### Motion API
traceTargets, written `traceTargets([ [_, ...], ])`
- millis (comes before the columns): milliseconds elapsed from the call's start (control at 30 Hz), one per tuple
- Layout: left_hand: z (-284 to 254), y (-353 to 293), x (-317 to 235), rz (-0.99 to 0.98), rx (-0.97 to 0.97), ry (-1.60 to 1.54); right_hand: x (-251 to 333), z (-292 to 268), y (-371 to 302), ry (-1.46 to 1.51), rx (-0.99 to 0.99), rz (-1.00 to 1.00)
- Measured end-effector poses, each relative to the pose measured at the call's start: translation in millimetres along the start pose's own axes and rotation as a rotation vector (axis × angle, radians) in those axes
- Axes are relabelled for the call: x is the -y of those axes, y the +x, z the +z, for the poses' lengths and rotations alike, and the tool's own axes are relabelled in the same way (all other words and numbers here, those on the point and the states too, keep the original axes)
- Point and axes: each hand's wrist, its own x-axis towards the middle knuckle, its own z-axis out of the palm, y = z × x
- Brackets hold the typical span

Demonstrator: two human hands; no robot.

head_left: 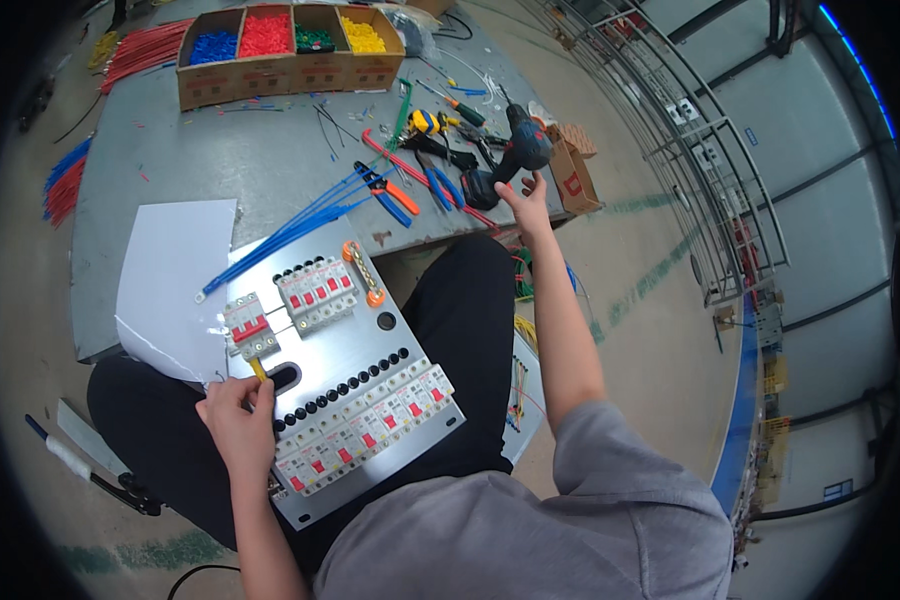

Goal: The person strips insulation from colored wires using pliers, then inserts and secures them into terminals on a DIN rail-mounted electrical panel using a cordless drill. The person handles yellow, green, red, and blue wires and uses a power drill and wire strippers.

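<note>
Beside drill (527,150): pliers (454,188), carton (574,182) | left hand (240,420) pinches yellow piece (258,369) | right hand (527,208) at drill, grip unclear

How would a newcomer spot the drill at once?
Find the grey table and go to its right edge. The drill is there, by the right hand, beside a cardboard box. Unlike the blue-handled pliers to its left, it has a bulky, dark body.

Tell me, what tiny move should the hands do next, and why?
Maybe the right hand should close around the drill: its fingers look open beside the handle, not wrapped around it, while the left hand pinches a yellow piece by the red-levered breaker.
</note>
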Motion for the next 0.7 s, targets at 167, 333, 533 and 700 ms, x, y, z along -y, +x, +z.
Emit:
traceTargets([
  [167,-1.7,-0.9,1.7,0.045,-0.02,-0.027,7.5,41.3,51.2,0.622,0.208,0.028],
  [333,0.2,0.1,7.1,0.052,-0.009,-0.035,44.3,43.8,69.4,0.477,0.087,0.018],
  [533,-4.7,-2.0,8.0,0.026,-0.009,-0.034,206.0,-18.2,8.9,0.332,0.327,-0.357],
  [700,-2.8,-4.2,21.2,0.099,-0.031,-0.012,318.8,-45.8,-98.9,0.123,0.98,-0.141],
])
